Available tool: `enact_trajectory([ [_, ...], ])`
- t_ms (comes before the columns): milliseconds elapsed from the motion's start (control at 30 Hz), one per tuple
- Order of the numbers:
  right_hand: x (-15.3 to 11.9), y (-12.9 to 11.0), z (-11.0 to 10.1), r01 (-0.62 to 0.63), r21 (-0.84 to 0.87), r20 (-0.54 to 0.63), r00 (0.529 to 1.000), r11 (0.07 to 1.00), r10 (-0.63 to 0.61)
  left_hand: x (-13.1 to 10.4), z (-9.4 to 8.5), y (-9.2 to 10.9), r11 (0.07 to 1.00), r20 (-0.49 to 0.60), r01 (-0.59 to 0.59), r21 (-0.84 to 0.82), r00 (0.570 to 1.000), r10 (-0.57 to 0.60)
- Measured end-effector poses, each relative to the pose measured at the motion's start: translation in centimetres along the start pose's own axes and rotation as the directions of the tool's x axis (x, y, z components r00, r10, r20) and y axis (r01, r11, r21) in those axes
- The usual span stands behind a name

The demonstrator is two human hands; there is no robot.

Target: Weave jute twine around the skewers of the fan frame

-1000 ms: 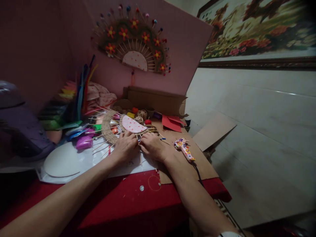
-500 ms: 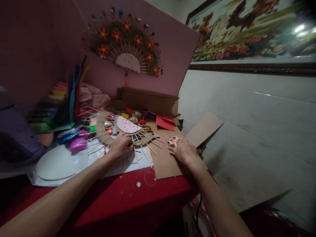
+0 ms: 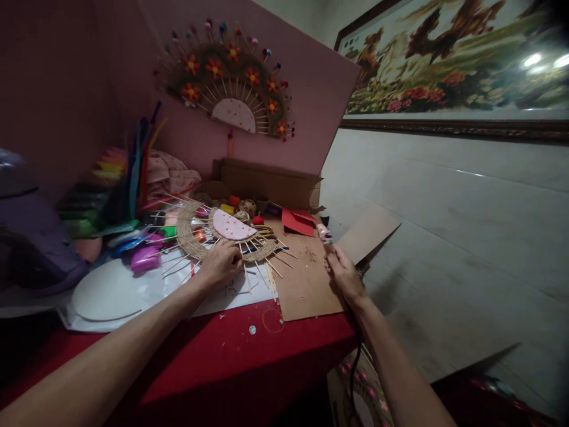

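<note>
My left hand (image 3: 222, 261) is closed on the lower edge of a half-round stick fan (image 3: 190, 234). Its thin wooden sticks radiate through a band wound with twine, and a pink dotted half-circle (image 3: 232, 225) sits at its middle. On the right, my right hand (image 3: 344, 274) grips a flower-patterned glue gun (image 3: 326, 237), raised above the cardboard sheet (image 3: 302, 290). The gun's handle is mostly hidden by my fingers. A black cord (image 3: 354, 367) hangs below that hand.
Folded red paper (image 3: 297, 222) lies behind the cardboard. Twine balls (image 3: 247, 207) and purple clay packs (image 3: 145, 258) sit behind and left of the fan. A white disc (image 3: 104, 290) lies front left. A finished flowered fan (image 3: 231, 77) hangs on the pink board.
My right hand has lifted and turned the glue gun upright, moving slightly right; small brown bits now show on the cardboard. My left hand stays on the fan.
</note>
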State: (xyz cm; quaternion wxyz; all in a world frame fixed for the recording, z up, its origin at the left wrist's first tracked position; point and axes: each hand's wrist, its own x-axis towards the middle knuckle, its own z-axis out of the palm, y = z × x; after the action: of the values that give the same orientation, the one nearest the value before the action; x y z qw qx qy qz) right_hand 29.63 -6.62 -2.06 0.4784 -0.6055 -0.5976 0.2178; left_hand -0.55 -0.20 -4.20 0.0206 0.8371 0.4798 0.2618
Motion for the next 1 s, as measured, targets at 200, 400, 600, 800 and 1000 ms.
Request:
enact_trajectory([
  [200,-2.3,-5.5,1.2,-0.344,0.627,0.369,0.921,0.699,0.122,0.0,-0.1,0.0,1.0,0.003,0.005,-0.005,1.0,-0.005],
  [400,-3.6,-7.5,4.5,-0.712,0.406,0.775,0.6,0.572,0.198,-0.1,0.1,-0.3,1.0,0.004,-0.026,0.003,1.0,0.026],
  [600,-2.7,-7.5,6.5,-0.791,0.283,0.815,0.496,0.543,0.298,-0.1,0.2,-0.3,0.999,-0.016,-0.042,-0.003,0.999,0.042],
  [800,-2.1,-7.5,7.2,-0.814,0.224,0.818,0.456,0.535,0.351,-0.2,0.4,-0.4,0.999,-0.027,-0.044,-0.001,0.999,0.043],
  [1000,-2.1,-7.9,7.6,-0.805,0.192,0.814,0.45,0.562,0.367,-0.2,0.2,-0.2,1.0,-0.006,-0.027,0.004,1.0,0.027],
])
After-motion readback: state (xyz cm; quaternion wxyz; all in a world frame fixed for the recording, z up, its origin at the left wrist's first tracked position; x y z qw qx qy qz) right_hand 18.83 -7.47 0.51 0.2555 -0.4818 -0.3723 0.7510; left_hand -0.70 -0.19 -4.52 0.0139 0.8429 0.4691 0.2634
